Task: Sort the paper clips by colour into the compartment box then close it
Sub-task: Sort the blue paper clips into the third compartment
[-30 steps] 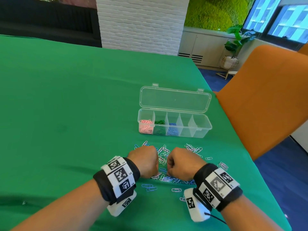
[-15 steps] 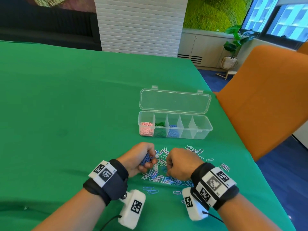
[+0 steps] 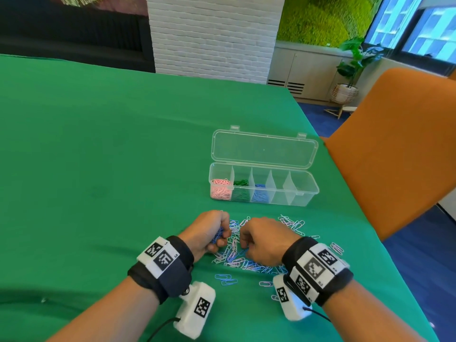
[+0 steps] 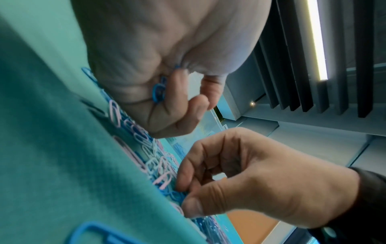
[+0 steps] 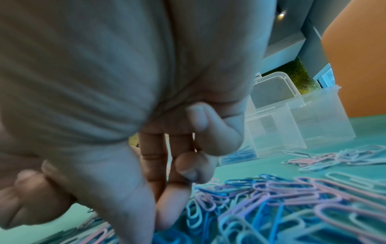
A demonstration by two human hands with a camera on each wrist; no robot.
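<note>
Now both hands are down at the heap of loose paper clips (image 3: 237, 253) on the green tablecloth (image 3: 98, 169), fists almost side by side with only a narrow strip of clips between them. Left hand (image 3: 206, 230) is curled round a bunch of dark blue clips (image 4: 158, 91), which peep out between the fingers and the palm in the left wrist view. Right hand (image 3: 265, 240) has thumb and forefinger brought together right at the heap, tips down among blue clips (image 4: 177, 196) (whether one is actually nipped between them, I cannot tell). More pale blue and lilac clips (image 3: 292, 224) are scattered just beyond the right hand, a few strays (image 3: 225, 278) lie nearer the wrists. Ahead of both hands, well clear of the heap, stands the clear compartment box (image 3: 306, 193), its lid (image 3: 264, 149) thrown back and open. Counting from the left-hand end: pink clips (image 3: 220, 190) in the first compartment, green clips (image 3: 240, 191) in the second, blue ones (image 3: 260, 195) in the third. Off to the right, past the table edge, an orange chair (image 3: 394, 149).
</note>
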